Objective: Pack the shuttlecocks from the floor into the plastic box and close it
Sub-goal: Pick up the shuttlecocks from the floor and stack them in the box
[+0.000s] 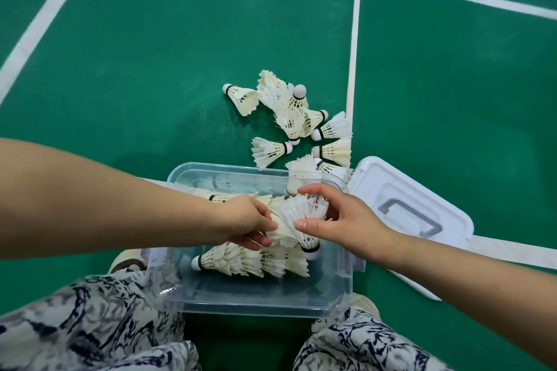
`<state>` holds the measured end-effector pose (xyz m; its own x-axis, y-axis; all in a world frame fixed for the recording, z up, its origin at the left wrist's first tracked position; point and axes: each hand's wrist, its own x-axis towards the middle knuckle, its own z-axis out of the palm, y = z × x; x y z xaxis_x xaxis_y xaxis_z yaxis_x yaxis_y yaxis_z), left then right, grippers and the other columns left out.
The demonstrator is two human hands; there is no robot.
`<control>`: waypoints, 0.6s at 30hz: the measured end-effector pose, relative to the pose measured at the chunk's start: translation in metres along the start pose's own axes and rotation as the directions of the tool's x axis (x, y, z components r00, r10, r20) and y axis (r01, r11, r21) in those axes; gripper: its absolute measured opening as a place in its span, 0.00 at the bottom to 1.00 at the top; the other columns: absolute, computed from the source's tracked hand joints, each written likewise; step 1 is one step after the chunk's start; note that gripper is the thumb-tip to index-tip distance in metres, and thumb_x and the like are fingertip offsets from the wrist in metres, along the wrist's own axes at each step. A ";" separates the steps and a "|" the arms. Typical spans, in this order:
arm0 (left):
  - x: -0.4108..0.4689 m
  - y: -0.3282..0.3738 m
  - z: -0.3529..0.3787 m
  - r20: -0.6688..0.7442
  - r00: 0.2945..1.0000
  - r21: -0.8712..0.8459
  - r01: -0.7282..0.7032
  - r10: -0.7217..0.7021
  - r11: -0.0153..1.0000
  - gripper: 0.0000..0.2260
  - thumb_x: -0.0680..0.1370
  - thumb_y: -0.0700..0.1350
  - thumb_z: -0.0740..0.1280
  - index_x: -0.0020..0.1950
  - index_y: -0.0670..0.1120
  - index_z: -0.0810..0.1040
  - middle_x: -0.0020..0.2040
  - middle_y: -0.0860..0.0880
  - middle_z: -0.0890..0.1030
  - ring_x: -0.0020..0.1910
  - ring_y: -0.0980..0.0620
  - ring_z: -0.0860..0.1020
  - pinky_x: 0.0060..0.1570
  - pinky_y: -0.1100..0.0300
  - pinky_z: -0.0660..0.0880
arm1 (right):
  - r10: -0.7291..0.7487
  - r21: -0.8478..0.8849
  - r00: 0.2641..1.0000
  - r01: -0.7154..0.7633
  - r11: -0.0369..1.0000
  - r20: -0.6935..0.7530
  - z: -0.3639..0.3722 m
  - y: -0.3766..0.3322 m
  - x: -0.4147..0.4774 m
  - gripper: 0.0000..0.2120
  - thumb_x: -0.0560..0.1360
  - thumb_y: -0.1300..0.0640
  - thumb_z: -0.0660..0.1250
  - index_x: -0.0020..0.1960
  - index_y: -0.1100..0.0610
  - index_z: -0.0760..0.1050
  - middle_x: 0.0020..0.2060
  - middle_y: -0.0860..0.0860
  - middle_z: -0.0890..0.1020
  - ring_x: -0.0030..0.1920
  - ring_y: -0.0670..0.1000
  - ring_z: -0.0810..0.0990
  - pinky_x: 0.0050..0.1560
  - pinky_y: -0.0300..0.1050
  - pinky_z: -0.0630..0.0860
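Observation:
A clear plastic box [259, 301] stands open on the green floor between my knees, with several white feather shuttlecocks [241, 260] lying in it. Over the box, my left hand [247, 224] and my right hand [337, 220] both grip a shuttlecock [297, 224] by its feathers, its cork pointing down toward me. Beyond the box, several more shuttlecocks [289, 117] lie in a loose pile on the floor. The white lid [422, 220] with a grey handle lies flat on the floor to the right of the box.
White court lines [355, 39] cross the green floor beyond and to the right of the pile. My patterned trouser legs [90, 325] and shoes [126, 260] flank the box's near side.

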<state>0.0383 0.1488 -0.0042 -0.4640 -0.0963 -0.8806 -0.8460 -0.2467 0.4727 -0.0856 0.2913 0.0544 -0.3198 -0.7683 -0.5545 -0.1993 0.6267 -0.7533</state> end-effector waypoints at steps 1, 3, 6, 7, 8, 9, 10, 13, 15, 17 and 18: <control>0.003 0.001 0.000 -0.003 1.000 0.018 0.016 -0.016 1.000 0.05 0.75 0.37 0.66 0.41 0.44 0.72 0.32 0.48 0.76 0.25 0.58 0.79 0.26 0.65 0.77 | -0.005 -0.001 1.000 0.005 1.000 0.002 0.000 0.000 0.000 0.22 0.67 0.49 0.74 0.58 0.42 0.71 0.56 0.45 0.77 0.55 0.50 0.78 0.57 0.44 0.74; 0.007 0.002 -0.001 0.000 0.999 0.042 0.043 -0.043 0.998 0.04 0.76 0.37 0.65 0.44 0.44 0.72 0.33 0.48 0.76 0.25 0.59 0.79 0.27 0.65 0.77 | -0.013 -0.005 1.000 0.013 1.000 0.007 0.001 0.000 0.001 0.22 0.68 0.49 0.74 0.59 0.43 0.71 0.57 0.45 0.77 0.56 0.50 0.77 0.59 0.45 0.73; 0.008 0.001 -0.004 0.040 0.997 0.077 0.066 -0.069 0.995 0.04 0.75 0.38 0.67 0.42 0.45 0.73 0.32 0.49 0.77 0.25 0.58 0.78 0.27 0.65 0.77 | -0.011 -0.007 1.000 0.011 1.000 0.020 0.001 0.003 0.001 0.24 0.67 0.48 0.74 0.61 0.44 0.71 0.58 0.45 0.77 0.57 0.49 0.77 0.61 0.46 0.73; 0.006 0.001 -0.006 0.059 0.995 0.098 0.074 -0.080 0.992 0.05 0.74 0.39 0.68 0.40 0.45 0.73 0.32 0.49 0.77 0.25 0.58 0.78 0.28 0.64 0.76 | -0.012 -0.007 1.000 0.012 1.000 0.024 0.002 0.004 0.002 0.25 0.66 0.47 0.74 0.61 0.43 0.71 0.58 0.45 0.77 0.57 0.49 0.77 0.61 0.47 0.73; 0.005 0.001 -0.007 0.078 0.993 0.122 0.083 -0.093 0.989 0.06 0.73 0.39 0.69 0.39 0.45 0.74 0.31 0.50 0.78 0.25 0.58 0.77 0.29 0.64 0.76 | -0.015 -0.006 1.000 0.015 1.000 0.026 0.002 0.004 0.002 0.25 0.66 0.46 0.74 0.61 0.43 0.71 0.58 0.45 0.77 0.57 0.48 0.77 0.62 0.47 0.73; 0.004 0.002 -0.009 0.095 0.990 0.148 0.091 -0.106 0.985 0.06 0.73 0.40 0.70 0.38 0.45 0.74 0.31 0.50 0.78 0.26 0.57 0.77 0.31 0.63 0.76 | -0.019 -0.005 0.999 0.019 1.000 0.026 0.002 0.004 0.003 0.24 0.66 0.46 0.74 0.60 0.43 0.71 0.58 0.44 0.76 0.57 0.48 0.77 0.61 0.46 0.73; 0.003 0.003 -0.011 0.109 0.987 0.172 0.097 -0.116 0.980 0.06 0.72 0.41 0.70 0.37 0.45 0.75 0.32 0.49 0.78 0.27 0.56 0.77 0.33 0.63 0.76 | -0.023 -0.004 0.999 0.023 1.000 0.026 0.002 0.003 0.003 0.23 0.67 0.47 0.74 0.59 0.42 0.71 0.58 0.44 0.76 0.56 0.47 0.77 0.60 0.44 0.73; 0.001 0.014 -0.016 0.100 0.991 0.305 0.058 -0.093 0.951 0.08 0.71 0.44 0.72 0.39 0.45 0.73 0.36 0.48 0.78 0.31 0.55 0.76 0.33 0.63 0.77 | -0.038 -0.019 0.999 0.039 0.999 0.010 0.001 0.000 0.003 0.23 0.67 0.48 0.73 0.59 0.40 0.68 0.52 0.39 0.74 0.46 0.39 0.74 0.49 0.35 0.70; -0.001 0.024 -0.018 0.055 0.998 0.465 -0.018 -0.009 0.885 0.11 0.70 0.47 0.73 0.41 0.46 0.71 0.39 0.47 0.78 0.31 0.55 0.76 0.31 0.64 0.76 | -0.041 -0.032 0.999 0.040 0.999 -0.016 0.001 -0.002 0.003 0.25 0.68 0.48 0.73 0.61 0.42 0.67 0.42 0.39 0.73 0.37 0.39 0.71 0.41 0.34 0.67; -0.006 0.035 -0.020 0.023 0.995 0.633 -0.091 0.099 0.769 0.13 0.69 0.50 0.73 0.44 0.47 0.71 0.44 0.45 0.80 0.32 0.54 0.76 0.33 0.63 0.76 | -0.034 -0.030 0.999 0.033 0.999 -0.039 -0.001 -0.004 0.003 0.28 0.68 0.48 0.73 0.63 0.42 0.65 0.37 0.44 0.72 0.35 0.41 0.70 0.38 0.36 0.68; -0.010 0.039 -0.021 0.024 0.990 0.692 -0.118 0.141 0.712 0.13 0.70 0.51 0.72 0.46 0.48 0.71 0.47 0.44 0.81 0.34 0.53 0.77 0.35 0.62 0.75 | -0.030 -0.025 0.999 0.028 0.999 -0.043 -0.001 -0.005 0.002 0.28 0.68 0.48 0.73 0.64 0.43 0.64 0.36 0.45 0.73 0.35 0.42 0.71 0.39 0.37 0.69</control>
<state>0.0154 0.1194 0.0228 -0.5848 -0.1070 -0.8041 -0.7292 0.5036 0.4633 -0.0867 0.2866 0.0574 -0.3538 -0.7800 -0.5161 -0.2316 0.6077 -0.7596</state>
